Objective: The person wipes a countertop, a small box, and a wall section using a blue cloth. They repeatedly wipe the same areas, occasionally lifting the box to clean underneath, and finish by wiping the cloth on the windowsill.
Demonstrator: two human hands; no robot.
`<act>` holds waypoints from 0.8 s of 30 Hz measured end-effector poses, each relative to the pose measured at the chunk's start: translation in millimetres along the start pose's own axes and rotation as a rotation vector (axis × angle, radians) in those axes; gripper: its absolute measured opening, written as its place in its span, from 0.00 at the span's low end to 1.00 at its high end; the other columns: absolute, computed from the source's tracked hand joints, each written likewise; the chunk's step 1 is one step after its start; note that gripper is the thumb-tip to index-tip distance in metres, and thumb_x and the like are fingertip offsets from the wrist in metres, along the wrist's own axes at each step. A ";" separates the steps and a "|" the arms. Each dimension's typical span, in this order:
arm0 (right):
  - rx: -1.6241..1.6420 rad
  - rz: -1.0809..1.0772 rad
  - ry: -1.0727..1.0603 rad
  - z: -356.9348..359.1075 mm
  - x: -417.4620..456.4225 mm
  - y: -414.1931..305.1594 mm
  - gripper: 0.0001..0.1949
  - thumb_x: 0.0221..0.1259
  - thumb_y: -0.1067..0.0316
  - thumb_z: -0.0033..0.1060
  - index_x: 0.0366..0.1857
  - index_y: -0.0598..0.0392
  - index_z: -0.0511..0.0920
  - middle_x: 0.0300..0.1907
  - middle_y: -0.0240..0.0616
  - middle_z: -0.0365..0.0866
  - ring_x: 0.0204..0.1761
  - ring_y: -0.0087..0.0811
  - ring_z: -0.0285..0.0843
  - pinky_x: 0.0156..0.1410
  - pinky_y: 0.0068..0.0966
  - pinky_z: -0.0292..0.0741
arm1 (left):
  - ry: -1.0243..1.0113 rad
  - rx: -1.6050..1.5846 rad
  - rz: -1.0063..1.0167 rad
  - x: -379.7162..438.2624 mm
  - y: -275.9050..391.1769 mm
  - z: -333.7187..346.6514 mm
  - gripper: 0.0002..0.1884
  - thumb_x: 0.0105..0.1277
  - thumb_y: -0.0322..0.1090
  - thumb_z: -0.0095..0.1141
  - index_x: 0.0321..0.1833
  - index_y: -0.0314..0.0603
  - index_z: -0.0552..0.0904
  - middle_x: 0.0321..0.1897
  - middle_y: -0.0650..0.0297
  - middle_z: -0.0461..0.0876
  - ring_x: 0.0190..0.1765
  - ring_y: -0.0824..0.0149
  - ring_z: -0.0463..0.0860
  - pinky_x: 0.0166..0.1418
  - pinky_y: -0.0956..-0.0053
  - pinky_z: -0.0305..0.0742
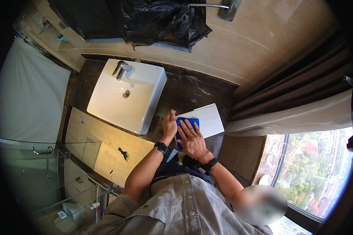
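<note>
A white rectangular panel [210,122] lies at an angle on the dark marbled countertop [182,91], close to its front right part. My right hand [192,141] presses a folded blue cloth [188,119] flat against the panel's left portion, fingers spread over it. Along the left edge of the panel, my left hand [169,126] holds it from the side; part of its grip is hidden. Each wrist carries a black band.
Left of the panel stands a white washbasin [119,110] with a chrome faucet [122,70]. Black plastic sheeting [164,23] covers part of the wall. Brown curtains [291,85] and a window [314,167] are at right; a glass shower door [26,170] is at left.
</note>
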State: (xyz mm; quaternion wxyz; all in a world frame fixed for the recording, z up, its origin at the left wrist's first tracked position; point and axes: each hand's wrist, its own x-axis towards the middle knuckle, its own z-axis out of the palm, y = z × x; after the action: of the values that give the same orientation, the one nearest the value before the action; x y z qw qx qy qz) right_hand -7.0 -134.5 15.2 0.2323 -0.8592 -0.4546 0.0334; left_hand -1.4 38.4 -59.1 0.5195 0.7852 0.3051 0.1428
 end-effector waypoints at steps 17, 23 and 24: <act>-0.313 0.422 0.231 -13.4 1.9 75.6 0.32 0.79 0.49 0.53 0.79 0.58 0.69 0.86 0.49 0.57 0.88 0.54 0.48 0.88 0.58 0.44 | -0.209 -0.642 -0.371 1.1 3.7 -10.5 0.38 0.81 0.69 0.45 0.70 0.36 0.80 0.63 0.55 0.86 0.65 0.60 0.82 0.73 0.63 0.72; -0.137 0.211 0.117 24.8 34.1 13.0 0.34 0.78 0.46 0.53 0.79 0.58 0.68 0.87 0.50 0.54 0.89 0.49 0.43 0.90 0.52 0.37 | -0.321 -0.883 -0.398 3.5 9.5 -24.3 0.45 0.79 0.74 0.39 0.76 0.35 0.73 0.71 0.51 0.79 0.73 0.55 0.75 0.81 0.56 0.63; -0.104 0.188 0.080 26.2 38.0 1.0 0.34 0.77 0.46 0.52 0.79 0.57 0.68 0.87 0.49 0.54 0.90 0.48 0.43 0.90 0.52 0.37 | -0.287 -0.766 -0.382 4.0 9.3 -26.1 0.45 0.80 0.74 0.35 0.77 0.36 0.72 0.71 0.50 0.79 0.74 0.55 0.73 0.84 0.53 0.59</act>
State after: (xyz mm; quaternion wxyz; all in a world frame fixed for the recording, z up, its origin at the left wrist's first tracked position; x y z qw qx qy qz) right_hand 9.0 -95.1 -2.7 0.2011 -0.9096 -0.3635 -0.0031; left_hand -9.4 57.4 -40.1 0.8269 0.4777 0.2945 0.0369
